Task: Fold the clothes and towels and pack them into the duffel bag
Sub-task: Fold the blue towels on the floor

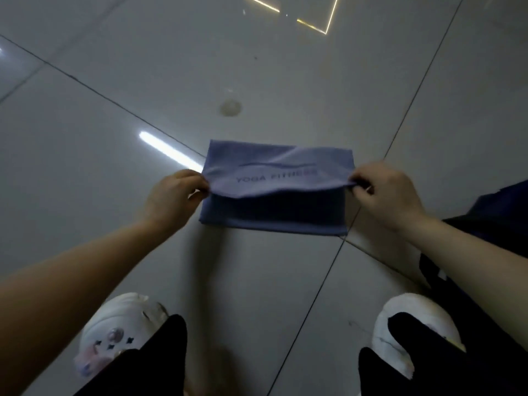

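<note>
A purple-blue towel (274,172) printed "YOGA FITNESS" lies partly folded on the glossy tiled floor (143,81). Its upper layer is lifted off the lower layer, which stays flat on the tiles. My left hand (171,198) pinches the raised layer's left corner. My right hand (385,190) pinches the right corner of the same layer. The raised edge sags a little between the two hands. No duffel bag is clearly recognisable in view.
Dark blue and black fabric (491,218) lies at the right edge, partly behind my right arm. My two white shoes (123,327) (414,324) and black trouser legs fill the bottom. A small round mark (231,107) sits on the tile beyond the towel.
</note>
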A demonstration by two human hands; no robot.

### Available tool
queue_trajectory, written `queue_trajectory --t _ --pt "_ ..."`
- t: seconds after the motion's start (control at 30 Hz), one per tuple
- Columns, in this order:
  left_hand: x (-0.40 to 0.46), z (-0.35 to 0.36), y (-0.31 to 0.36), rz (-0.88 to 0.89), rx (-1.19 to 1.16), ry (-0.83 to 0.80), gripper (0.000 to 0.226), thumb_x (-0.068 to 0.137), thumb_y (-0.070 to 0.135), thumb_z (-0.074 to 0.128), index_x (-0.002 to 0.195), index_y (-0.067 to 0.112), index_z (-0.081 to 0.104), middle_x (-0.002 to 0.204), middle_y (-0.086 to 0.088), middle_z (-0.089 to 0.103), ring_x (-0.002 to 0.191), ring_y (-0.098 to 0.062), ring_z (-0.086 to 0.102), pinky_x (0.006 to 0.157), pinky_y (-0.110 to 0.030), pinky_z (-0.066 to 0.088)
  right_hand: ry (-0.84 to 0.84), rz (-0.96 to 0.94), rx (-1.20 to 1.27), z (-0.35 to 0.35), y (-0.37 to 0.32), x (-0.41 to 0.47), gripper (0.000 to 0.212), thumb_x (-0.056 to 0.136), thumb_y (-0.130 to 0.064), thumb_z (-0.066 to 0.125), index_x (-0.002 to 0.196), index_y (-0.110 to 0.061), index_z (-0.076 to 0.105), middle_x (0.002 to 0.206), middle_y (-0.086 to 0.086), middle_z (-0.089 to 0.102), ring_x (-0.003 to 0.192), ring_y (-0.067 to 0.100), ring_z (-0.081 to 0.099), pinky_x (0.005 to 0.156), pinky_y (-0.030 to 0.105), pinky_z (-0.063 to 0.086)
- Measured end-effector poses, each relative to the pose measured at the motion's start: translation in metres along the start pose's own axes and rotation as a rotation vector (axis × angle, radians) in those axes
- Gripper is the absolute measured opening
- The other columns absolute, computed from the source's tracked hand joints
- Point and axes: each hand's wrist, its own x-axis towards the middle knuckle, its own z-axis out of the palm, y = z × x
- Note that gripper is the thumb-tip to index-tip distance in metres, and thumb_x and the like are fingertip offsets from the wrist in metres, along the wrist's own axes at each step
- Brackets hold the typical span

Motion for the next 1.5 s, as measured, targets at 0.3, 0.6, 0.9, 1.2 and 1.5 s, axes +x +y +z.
queue_trajectory --t 0.3,0.6,0.9,1.2,1.5 --pt "-0.022 0.021 -0.027 0.058 0.030 -0.253 0.025 0.061 -0.015 0.076 0.080 0.001 0.074 0.087 -0.020 0.069 0.067 -0.040 0.067 0.066 -0.046 0.055 -0.339 -0.078 -0.118 0.030 0.012 -0.013 0.010 0.080 -0.006 0.064 0.085 -0.008 0.071 0.089 0.013 0.068 0.076 0.036 0.062 0.063 0.036 0.044" --pt "-0.024 -0.005 -0.011 0.160 0.088 -0.081 0.009 0.079 0.007 0.066 0.084 0.001 0.071 0.088 -0.019 0.068 0.059 -0.037 0.064 0.053 -0.033 0.048 -0.118 -0.174 -0.088 0.015 0.004 -0.017 0.010 0.073 -0.012 0.052 0.076 -0.007 0.059 0.074 0.015 0.059 0.057 0.035 0.053 0.048 0.032 0.038" --pt "-0.035 0.010 -0.009 0.271 0.209 -0.316 0.015 0.075 0.016 0.060 0.076 0.008 0.073 0.085 -0.012 0.070 0.052 -0.036 0.064 0.043 -0.038 0.051 -0.376 -0.276 -0.199 0.038 0.010 -0.030 0.019 0.066 -0.003 0.074 0.074 -0.008 0.057 0.076 0.015 0.056 0.052 0.035 0.054 0.043 0.030 0.032" --pt "-0.032 0.011 -0.010 0.359 0.395 -0.414 0.032 0.055 -0.002 0.082 0.083 0.006 0.069 0.082 -0.015 0.065 0.051 -0.034 0.060 0.038 -0.033 0.046 -0.427 -0.359 -0.420 0.044 0.002 -0.038 0.032 0.054 -0.011 0.086 0.071 -0.009 0.059 0.070 0.011 0.053 0.045 0.029 0.053 0.034 0.027 0.035" --pt "0.000 -0.003 0.005 -0.040 0.293 -0.666 0.018 0.088 0.019 0.061 0.105 0.018 0.066 0.105 -0.006 0.068 0.095 -0.026 0.064 0.077 -0.033 0.049 -0.341 -0.134 -0.118 0.014 0.002 -0.009 0.004 0.074 -0.016 0.055 0.072 -0.014 0.056 0.071 0.011 0.059 0.067 0.033 0.057 0.056 0.029 0.031"
